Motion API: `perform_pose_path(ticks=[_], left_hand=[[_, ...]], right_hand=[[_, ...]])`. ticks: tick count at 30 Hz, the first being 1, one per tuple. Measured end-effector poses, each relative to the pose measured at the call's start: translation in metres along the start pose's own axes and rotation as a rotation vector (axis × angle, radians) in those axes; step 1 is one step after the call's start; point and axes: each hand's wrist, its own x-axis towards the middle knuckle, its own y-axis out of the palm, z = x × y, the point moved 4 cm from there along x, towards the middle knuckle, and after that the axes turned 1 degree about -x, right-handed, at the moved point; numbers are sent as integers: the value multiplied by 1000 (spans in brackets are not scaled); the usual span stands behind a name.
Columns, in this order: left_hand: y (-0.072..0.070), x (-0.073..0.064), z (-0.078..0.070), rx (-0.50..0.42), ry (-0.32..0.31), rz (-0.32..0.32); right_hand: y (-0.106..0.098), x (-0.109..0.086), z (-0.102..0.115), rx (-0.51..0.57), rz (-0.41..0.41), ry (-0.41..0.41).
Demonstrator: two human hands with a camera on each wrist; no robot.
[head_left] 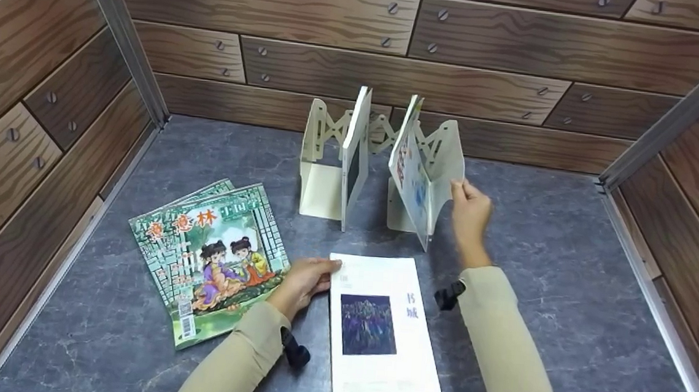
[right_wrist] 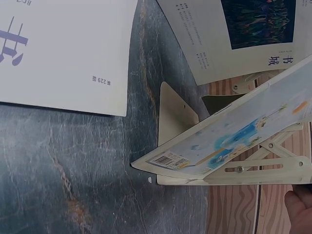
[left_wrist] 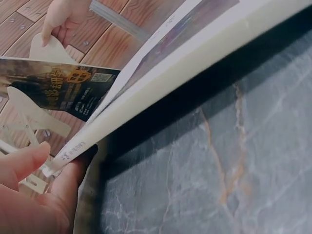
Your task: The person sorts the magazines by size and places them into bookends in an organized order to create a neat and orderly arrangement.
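A white magazine (head_left: 418,361) with a dark picture on its cover lies in front of me. My left hand (head_left: 305,282) pinches its upper left corner between thumb and fingers; the left wrist view shows the thumb above the magazine's edge (left_wrist: 161,97). Behind it stands a cream extendable bookend (head_left: 322,188) with crossed folding arms. My right hand (head_left: 471,214) pinches the outer edge of the bookend's right end plate (head_left: 449,151). A thin white magazine (head_left: 355,153) stands upright in the bookend's left part. Another, with a blue picture (right_wrist: 234,141), leans slantwise in the right part.
Several green illustrated magazines (head_left: 215,273) lie overlapping to the left. Wood-patterned walls (head_left: 332,10) enclose the dark grey marbled surface (head_left: 566,266) at the back and both sides. Metal strips (head_left: 120,38) run along the corners.
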Motion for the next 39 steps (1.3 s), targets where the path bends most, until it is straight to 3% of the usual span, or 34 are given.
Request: perform_pose_path(ticks=[16,21,30,39], left_hand=[[6,-1,-1,125,-44,-11],[9,-5,-10,187,9,-20],[12,-10,-32,196,82,-53],[4,-20,-65,231,240,-123]], right_hand=[[-1,-1,0,-23,3,13],[0,-2,0,-3,21,20],[0,-1,0,-18,28,35],[-1,0,2,-6,21,-26]])
